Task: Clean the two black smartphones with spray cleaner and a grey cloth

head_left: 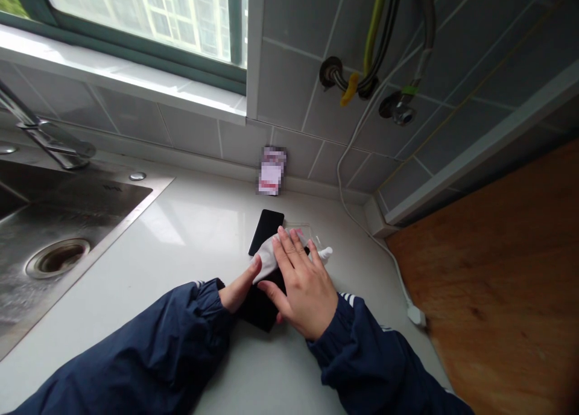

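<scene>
A black phone (266, 228) lies face up on the white counter (190, 234). My right hand (301, 282) rests flat on a white cloth (271, 255) spread over the phone's middle, fingers stretched out and together. My left hand (239, 288) is at the phone's left edge, thumb against the cloth and the phone's side; its other fingers are hidden under my right hand and the sleeve. A clear plastic wrapper (307, 231) lies just beyond my right fingertips.
A steel sink (54, 222) with a drain and tap (49, 140) is at the left. A small blurred packet (271, 171) stands against the tiled wall. A white cable (362, 222) runs down the wall to a plug (416, 315). Wooden surface (497, 270) at right.
</scene>
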{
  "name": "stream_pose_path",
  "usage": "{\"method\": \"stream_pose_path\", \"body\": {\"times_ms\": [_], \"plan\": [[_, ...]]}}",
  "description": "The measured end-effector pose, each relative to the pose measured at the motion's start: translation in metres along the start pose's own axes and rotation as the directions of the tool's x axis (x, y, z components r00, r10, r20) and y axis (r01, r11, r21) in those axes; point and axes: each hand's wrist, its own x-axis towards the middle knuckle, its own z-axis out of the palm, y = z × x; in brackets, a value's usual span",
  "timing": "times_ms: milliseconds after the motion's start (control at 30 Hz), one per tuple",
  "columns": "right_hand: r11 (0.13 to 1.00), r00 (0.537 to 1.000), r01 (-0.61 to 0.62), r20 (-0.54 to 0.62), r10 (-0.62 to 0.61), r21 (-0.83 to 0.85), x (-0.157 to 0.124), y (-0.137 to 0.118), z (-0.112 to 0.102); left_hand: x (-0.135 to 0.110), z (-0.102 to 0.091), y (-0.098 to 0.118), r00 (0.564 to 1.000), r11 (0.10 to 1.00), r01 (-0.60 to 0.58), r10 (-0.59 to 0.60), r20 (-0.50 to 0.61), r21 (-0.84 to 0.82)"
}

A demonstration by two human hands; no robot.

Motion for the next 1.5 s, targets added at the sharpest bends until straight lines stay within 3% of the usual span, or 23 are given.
{"method": "stream_pose_path", "body": {"times_ms": [233, 367, 600, 733, 933, 1000, 1233, 1500], "plan": [[1.0, 1.0, -0.012, 0.013, 0.012, 0.008, -0.001, -0.001, -0.001, 0.0, -0.007, -0.005, 1.0, 1.0, -0.001, 0.001, -0.007, 0.009], [0.999, 0.999, -0.036, 0.018, 0.035, 0.013, -0.002, -0.002, 0.0, -0.002, -0.001, -0.001, 1.0, 1.0, -0.009, 0.009, -0.027, 0.02], [0.999, 0.998, -0.038, 0.045, 0.037, 0.024, -0.004, -0.005, 0.005, 0.001, 0.0, 0.003, 0.992, 0.998, -0.003, 0.012, -0.127, 0.07], [0.999, 0.997, -0.025, 0.069, 0.023, 0.021, -0.005, -0.008, 0.007, 0.004, -0.005, -0.002, 0.988, 1.0, -0.005, 0.002, -0.155, -0.023], [1.0, 0.998, -0.015, 0.059, 0.015, 0.009, -0.008, -0.01, 0.011, 0.005, -0.003, -0.002, 0.997, 0.977, 0.024, -0.039, -0.064, -0.21], [1.0, 0.999, -0.008, 0.052, 0.008, 0.005, -0.008, -0.01, 0.012, 0.005, -0.002, -0.002, 0.996, 0.976, 0.028, -0.047, -0.082, -0.216], [1.0, 1.0, -0.017, 0.022, 0.017, -0.001, -0.003, -0.003, 0.007, 0.001, 0.0, 0.002, 0.981, 1.0, 0.005, -0.01, -0.191, -0.029], [0.995, 0.997, -0.009, -0.075, 0.016, 0.1, 0.001, -0.001, 0.004, -0.004, -0.007, -0.006, 0.997, 0.987, -0.072, 0.076, -0.023, 0.143]]}}
